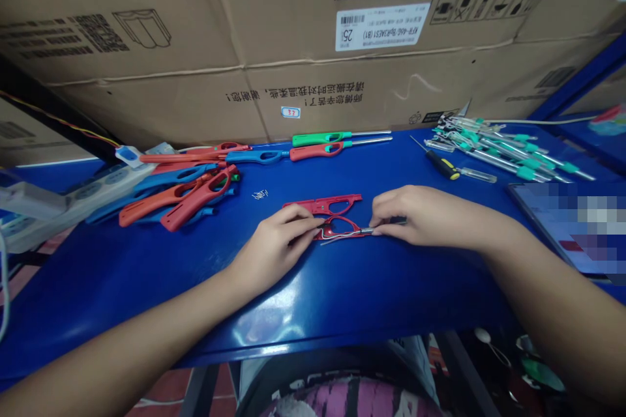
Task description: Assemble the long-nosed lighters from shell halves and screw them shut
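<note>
Two bare hands work over a blue table (391,287) at the centre of the frame, where an open red plastic shell half with a looped trigger guard (328,232) lies below its matching red plastic half (313,204). The left hand (281,234) is clamped on the lower half's handle end; whether its fingertips also pin a part inside cannot be told. The right hand (405,212) pinches a slim silvery metal tube (366,230) at the shell's right end, a thin pale wire (335,240) trailing beside it.

The step in hand appears to be seating tube and wiring in the open shell. The next move seems to call for a steady left hold, the tube lined up with the shell's end and the loose wire tucked inside the rim, lest it be trapped between the halves.
</note>
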`<state>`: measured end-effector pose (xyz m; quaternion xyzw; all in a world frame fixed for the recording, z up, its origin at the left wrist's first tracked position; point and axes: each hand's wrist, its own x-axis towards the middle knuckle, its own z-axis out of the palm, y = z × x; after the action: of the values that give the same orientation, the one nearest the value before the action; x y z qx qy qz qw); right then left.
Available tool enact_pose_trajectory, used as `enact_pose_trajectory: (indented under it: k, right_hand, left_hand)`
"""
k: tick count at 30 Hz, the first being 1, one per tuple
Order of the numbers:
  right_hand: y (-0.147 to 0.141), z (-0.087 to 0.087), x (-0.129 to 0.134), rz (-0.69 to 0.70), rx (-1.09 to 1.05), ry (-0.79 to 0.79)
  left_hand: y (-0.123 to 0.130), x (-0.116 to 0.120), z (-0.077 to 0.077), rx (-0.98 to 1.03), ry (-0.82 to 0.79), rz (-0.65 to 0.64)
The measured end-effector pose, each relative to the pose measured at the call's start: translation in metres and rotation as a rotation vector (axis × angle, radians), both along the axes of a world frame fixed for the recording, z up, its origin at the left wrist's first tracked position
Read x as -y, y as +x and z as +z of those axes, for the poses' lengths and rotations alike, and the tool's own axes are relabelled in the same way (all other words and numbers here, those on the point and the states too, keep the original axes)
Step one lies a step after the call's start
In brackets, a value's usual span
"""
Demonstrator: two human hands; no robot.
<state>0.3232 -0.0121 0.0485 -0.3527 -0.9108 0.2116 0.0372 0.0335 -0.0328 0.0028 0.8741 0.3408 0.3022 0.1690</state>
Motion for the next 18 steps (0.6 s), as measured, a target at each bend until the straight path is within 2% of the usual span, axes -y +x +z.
enact_pose_trajectory:
  k: [9, 18]
  right_hand:
    - [-0.013, 0.004, 0.008, -0.021, 0.155, 0.161]
    - [-0.014, 0.002, 0.006, -0.039, 0.14, 0.154]
  left_hand:
    - [0.0, -0.002, -0.001, 0.036, -0.037, 0.037]
    - [0.001, 0.0, 0.006, 0.001, -0.078, 0.08]
